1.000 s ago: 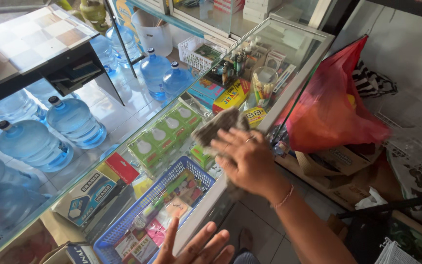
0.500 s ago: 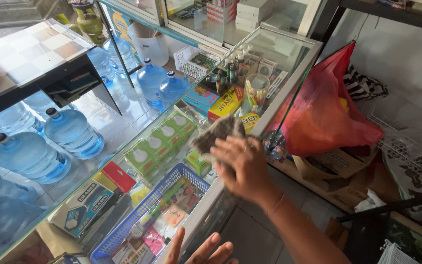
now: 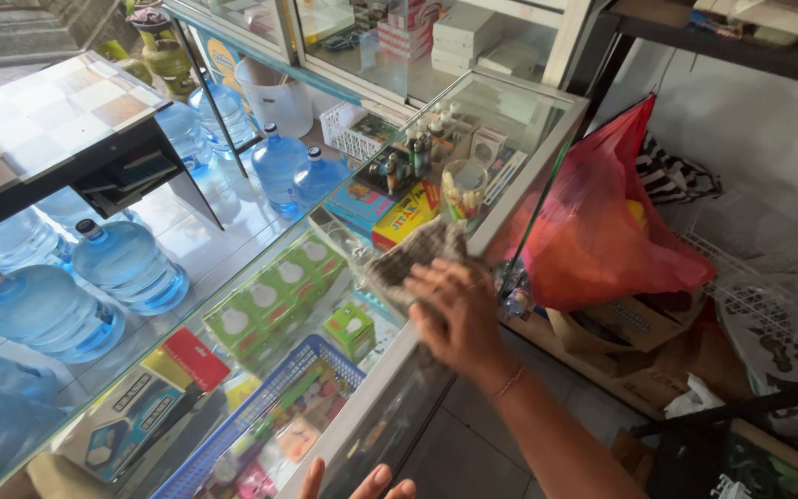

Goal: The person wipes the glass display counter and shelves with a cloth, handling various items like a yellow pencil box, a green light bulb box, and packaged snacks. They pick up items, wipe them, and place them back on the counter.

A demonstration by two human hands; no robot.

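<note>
I am watching the right hand (image 3: 454,319) pressing its spread fingers flat on a grey cloth (image 3: 410,261), which is lying on the glass surface (image 3: 260,305) of the display case near its front edge. Compared with a moment ago, hand and cloth are sitting slightly further along the glass, so the wiping seems to be advancing. The left hand (image 3: 357,482) is only showing fingertips, open, at the lower edge. Under the glass are green boxes (image 3: 274,305) and a blue basket (image 3: 260,425); a red bag (image 3: 602,231) is hanging beside the case.
</note>
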